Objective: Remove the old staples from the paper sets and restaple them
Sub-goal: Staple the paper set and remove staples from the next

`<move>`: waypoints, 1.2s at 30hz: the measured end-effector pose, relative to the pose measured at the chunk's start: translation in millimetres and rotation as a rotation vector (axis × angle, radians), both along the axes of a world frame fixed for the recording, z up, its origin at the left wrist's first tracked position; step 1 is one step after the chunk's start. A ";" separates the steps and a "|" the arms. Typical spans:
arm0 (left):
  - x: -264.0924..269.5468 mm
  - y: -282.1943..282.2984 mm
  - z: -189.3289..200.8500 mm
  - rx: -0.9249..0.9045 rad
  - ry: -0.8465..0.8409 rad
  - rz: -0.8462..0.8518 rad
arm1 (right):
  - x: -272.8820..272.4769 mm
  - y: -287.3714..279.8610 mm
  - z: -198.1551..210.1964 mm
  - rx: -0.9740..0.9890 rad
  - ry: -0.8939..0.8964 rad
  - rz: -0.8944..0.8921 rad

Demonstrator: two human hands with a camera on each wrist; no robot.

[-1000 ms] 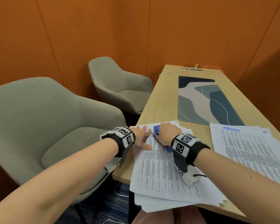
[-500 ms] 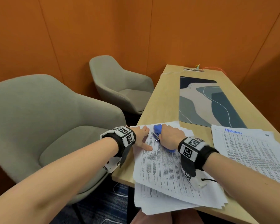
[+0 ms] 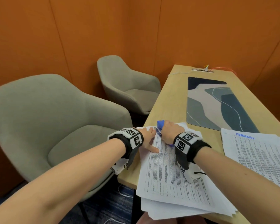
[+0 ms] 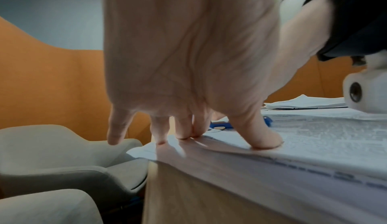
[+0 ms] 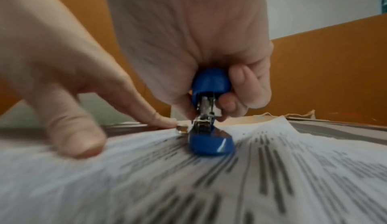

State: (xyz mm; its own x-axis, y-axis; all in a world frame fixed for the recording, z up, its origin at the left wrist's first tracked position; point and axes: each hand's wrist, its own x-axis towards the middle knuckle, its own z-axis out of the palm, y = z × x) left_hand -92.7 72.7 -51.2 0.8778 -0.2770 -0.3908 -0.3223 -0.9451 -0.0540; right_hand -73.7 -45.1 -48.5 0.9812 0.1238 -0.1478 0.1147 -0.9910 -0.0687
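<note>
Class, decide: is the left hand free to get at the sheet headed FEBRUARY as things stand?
Probably not directly: the right hand, gripping the blue stapler, lies between the left hand and that sheet.

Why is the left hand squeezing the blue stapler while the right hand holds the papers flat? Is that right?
Not quite: the hands are swapped. The right wrist view shows the right hand gripping the blue stapler at the corner of the paper set. The left wrist view shows the left hand pressing its straight fingers flat on the papers.
</note>
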 end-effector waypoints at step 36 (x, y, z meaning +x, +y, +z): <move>9.2 -84.2 -12.4 0.063 -0.045 -0.146 | -56.4 -126.7 0.4 0.613 0.117 -0.344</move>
State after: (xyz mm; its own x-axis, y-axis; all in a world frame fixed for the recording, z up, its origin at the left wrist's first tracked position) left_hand -83.4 -11.5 -63.6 0.8469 -0.3794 -0.3725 -0.4523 -0.8824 -0.1295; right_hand -130.1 -171.8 -48.1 0.9614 -0.0959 -0.2579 -0.2403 -0.7489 -0.6176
